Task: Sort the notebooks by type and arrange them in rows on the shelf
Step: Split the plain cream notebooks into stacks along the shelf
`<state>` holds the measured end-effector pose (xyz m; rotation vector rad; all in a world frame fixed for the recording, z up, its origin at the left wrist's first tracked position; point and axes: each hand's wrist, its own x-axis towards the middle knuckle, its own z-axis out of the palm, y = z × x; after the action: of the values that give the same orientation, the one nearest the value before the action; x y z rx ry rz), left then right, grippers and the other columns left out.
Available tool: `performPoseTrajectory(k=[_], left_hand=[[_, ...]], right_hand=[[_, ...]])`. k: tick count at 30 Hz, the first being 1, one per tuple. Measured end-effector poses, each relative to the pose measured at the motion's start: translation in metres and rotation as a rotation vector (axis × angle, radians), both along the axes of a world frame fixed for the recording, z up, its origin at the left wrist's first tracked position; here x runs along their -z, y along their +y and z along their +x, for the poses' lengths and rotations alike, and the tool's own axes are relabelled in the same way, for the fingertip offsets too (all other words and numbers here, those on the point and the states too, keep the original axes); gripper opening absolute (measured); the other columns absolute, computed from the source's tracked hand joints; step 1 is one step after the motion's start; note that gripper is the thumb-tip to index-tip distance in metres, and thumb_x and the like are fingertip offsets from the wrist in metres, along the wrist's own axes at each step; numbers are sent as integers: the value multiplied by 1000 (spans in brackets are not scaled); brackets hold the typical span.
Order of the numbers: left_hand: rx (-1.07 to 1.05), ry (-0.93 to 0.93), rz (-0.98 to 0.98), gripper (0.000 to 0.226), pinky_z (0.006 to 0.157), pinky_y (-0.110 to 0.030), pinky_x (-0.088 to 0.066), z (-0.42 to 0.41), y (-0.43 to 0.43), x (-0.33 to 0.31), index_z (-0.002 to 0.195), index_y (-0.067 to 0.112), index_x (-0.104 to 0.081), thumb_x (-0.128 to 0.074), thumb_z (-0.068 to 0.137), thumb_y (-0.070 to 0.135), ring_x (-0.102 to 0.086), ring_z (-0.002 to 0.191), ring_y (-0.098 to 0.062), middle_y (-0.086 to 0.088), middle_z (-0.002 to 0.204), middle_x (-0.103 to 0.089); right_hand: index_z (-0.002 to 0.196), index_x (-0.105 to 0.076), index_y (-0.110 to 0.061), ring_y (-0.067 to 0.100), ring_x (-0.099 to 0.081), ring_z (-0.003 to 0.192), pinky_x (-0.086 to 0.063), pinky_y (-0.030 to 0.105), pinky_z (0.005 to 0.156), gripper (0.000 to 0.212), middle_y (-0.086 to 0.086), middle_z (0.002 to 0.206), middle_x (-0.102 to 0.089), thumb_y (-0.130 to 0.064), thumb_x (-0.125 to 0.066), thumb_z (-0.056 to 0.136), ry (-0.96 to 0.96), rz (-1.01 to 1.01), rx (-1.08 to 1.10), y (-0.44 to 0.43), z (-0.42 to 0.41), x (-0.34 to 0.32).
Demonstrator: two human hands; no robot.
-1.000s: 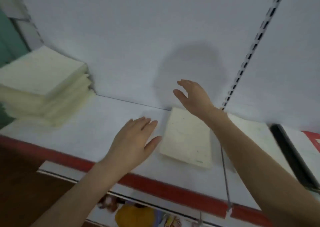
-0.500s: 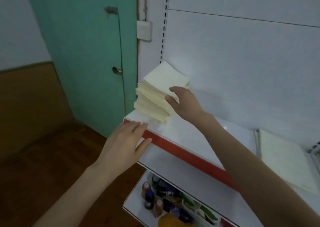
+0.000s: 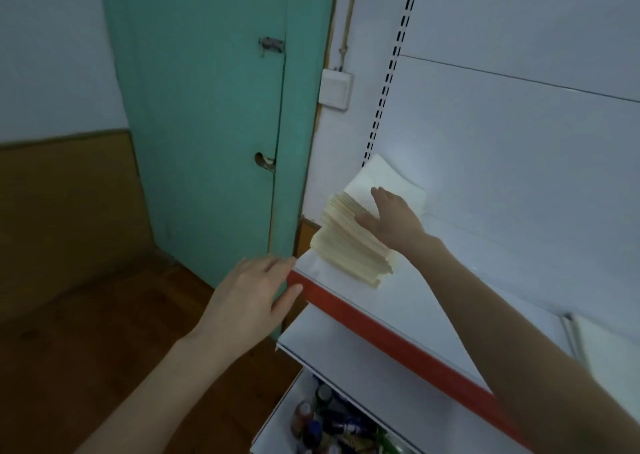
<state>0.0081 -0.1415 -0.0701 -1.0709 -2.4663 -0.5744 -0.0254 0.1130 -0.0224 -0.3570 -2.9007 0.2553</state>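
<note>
i am laying my right hand (image 3: pixel 391 219) on the stack (image 3: pixel 356 245) of cream notebooks, fingers straight on the top cover and thumb spread against the fanned edges; it is not clasping anything. my left hand (image 3: pixel 249 301) is hovering with fingers loose, holding nothing, just beside the left corner of the shelf's red strip. the stack is sitting at the left end of the shelf (image 3: pixel 426 301), near the back panel, splayed and leaning toward the front. what looks like 1 more notebook (image 3: pixel 609 349) is lying flat, well apart, at the right edge. i am judging these to be thin, soft-covered and floppy, light singly but weighty together, with covers likely sliding over each other. i am thinking it best to take a small bunch by its edges, thumb below and fingers above, the left hand steadying the rest.
</note>
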Motion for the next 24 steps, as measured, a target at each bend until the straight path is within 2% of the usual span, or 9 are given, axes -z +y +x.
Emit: performPoseTrajectory(k=[3,6,8,12,16,18,21,23,24], left_hand=[[-10,-68,26,40,79,-26,-48,-16,3,-5,121,8,-60,-59,88,31,-65,100,-22,-7,112,-66],[0,-181,104,50,96,-18,-35,-30,11,-6,138,18,-41,-45,93,38,-46,125,-13,0,138,-48],[29,-227,123,50,98,-18,-33,-38,16,-3,139,19,-39,-44,93,39,-44,127,-11,1,140,-46],[104,-292,179,48,97,-10,-26,-53,24,0,137,19,-43,-47,92,37,-41,125,-5,3,139,-47],[178,-388,246,45,93,-4,-25,-66,24,-2,134,17,-47,-51,91,32,-37,115,5,3,135,-50],[211,-480,296,42,86,-1,-31,-73,23,-5,131,16,-49,-52,91,30,-43,112,3,5,127,-54],[232,-800,500,25,75,-4,-40,-79,29,-14,116,24,-57,-50,92,29,-53,100,-1,9,116,-57],[251,-1209,733,17,76,-22,-48,-83,36,-27,100,28,-56,-45,93,38,-60,94,-10,-1,111,-63],[286,-1412,818,25,77,-31,-50,-86,40,-33,97,26,-57,-41,92,45,-62,92,-16,-5,106,-65]], right_hand=[[117,-43,-6,30,-47,112,-36,39,89,29,11,117,-50,-25,-44,95,1,21,-50,5,-17,16],[112,-47,-5,30,-50,103,-34,32,81,20,10,110,-52,-11,-41,95,109,41,-100,8,-24,31],[113,-48,-6,28,-49,105,-32,28,78,20,9,113,-54,-11,-45,94,153,42,-97,11,-25,33],[131,-45,-14,31,-41,122,-38,35,91,38,9,135,-46,-23,-48,94,153,-14,6,19,-28,38],[117,-60,-7,27,-55,101,-36,30,80,28,7,102,-62,-22,-47,96,278,-142,-10,9,-14,33],[121,-60,-8,24,-54,113,-35,25,87,30,8,115,-64,-21,-46,97,287,-216,9,-4,-2,28],[127,-56,-12,15,-47,127,-28,10,96,33,3,133,-55,-20,-46,97,396,-323,44,-30,18,18],[126,-57,-11,17,-50,123,-27,7,95,32,5,130,-57,-21,-47,96,438,-307,-3,-55,32,17],[124,-59,-10,19,-51,122,-27,8,96,33,7,129,-58,-24,-48,96,440,-280,-52,-68,39,19]])
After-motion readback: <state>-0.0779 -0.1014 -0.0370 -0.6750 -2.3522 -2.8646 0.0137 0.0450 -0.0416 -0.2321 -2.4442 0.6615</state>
